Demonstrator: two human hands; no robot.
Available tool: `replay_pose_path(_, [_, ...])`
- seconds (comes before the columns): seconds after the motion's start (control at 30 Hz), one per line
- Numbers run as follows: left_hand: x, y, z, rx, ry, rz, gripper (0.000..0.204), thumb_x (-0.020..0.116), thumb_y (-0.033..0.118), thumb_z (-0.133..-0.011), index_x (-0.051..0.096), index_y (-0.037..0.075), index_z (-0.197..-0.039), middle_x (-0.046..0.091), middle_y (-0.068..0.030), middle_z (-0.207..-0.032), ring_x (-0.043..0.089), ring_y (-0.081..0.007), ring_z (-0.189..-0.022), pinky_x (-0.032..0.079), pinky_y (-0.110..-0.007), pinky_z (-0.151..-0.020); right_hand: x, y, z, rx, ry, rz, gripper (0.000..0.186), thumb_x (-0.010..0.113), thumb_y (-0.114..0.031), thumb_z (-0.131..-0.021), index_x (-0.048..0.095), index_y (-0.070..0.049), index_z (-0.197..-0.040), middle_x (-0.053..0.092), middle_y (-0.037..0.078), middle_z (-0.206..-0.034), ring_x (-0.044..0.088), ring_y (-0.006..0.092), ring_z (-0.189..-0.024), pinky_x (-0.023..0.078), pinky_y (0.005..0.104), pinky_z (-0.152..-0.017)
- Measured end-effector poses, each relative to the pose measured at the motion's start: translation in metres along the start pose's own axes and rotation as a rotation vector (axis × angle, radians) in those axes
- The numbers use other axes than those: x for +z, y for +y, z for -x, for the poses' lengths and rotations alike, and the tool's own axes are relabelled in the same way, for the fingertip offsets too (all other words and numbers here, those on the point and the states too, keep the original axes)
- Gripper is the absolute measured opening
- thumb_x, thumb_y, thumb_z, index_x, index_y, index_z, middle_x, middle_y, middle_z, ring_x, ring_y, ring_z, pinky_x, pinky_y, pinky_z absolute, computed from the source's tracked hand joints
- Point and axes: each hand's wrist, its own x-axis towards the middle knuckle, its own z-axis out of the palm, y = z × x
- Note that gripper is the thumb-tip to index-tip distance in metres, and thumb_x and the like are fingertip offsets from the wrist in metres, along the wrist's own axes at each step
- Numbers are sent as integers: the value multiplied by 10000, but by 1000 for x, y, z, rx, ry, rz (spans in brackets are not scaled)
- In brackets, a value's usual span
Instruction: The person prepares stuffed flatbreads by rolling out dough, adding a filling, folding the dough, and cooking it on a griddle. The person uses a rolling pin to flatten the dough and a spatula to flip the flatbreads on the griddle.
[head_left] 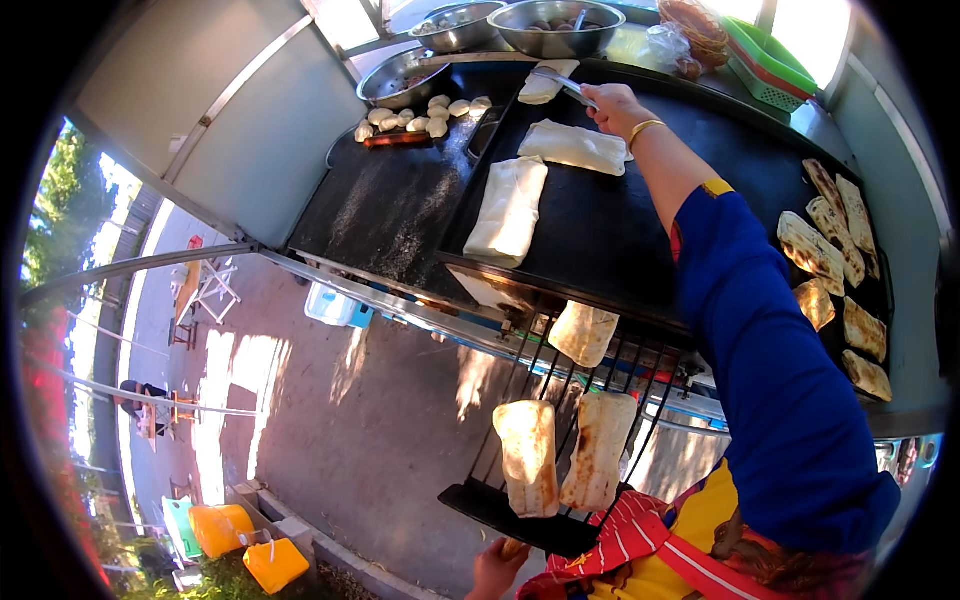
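My right hand (pixel 612 108) is closed around a silver metal utensil (pixel 568 86) that looks like tongs. Its tip touches a pale folded flatbread (pixel 546 92) at the far edge of the black griddle (pixel 640 235). Two more pale flatbreads lie nearer: one crosswise (pixel 574 147) beside my wrist, another lengthwise (pixel 508 212) along the left edge. At the bottom, my left hand (pixel 494 572) is closed on the handle (pixel 513 548) of a pulled-out wire rack (pixel 575 440). Three lightly browned flatbreads (pixel 528 458) rest on that rack, below the griddle's front.
Browned flatbreads (pixel 812 250) crowd the griddle's right side. Dough balls (pixel 437 127) and a rolling pin (pixel 398 140) sit on the floured dark board (pixel 385 215) at left. Metal bowls (pixel 556 40) and a green basket (pixel 770 60) stand behind. Yellow canisters (pixel 275 566) are on the ground.
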Motion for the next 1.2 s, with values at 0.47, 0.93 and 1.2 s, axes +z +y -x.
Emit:
replay_pose_path(0.47, [-11,11,-9,203,-148,19,382,794,329,-794,651,5,-937,684,-191,-737,710,-347,-736,511,-429,-647,-176,38,407,70,-324,104,313,622,-348,-992,641,-38,-1029,534,9,-643,335,24,-411,200,186,-355])
replay_pose_path(0.93, [-22,23,-10,392,-224,-2,394,761,344,-813,644,-14,-930,686,-198,-798,688,-387,-780,518,-427,-684,-201,209,411,153,-21,-2,353,646,-359,-965,657,-7,-949,549,36,-642,379,80,-453,283,252,-406])
replay_pose_path(1.2, [-27,0,-15,391,-181,5,447,763,389,-795,647,-14,-950,685,-218,-813,687,-389,-784,520,-428,-688,-130,165,544,-286,97,750,376,643,-372,-947,694,-9,-1029,640,146,-683,615,246,-607,475,388,-602])
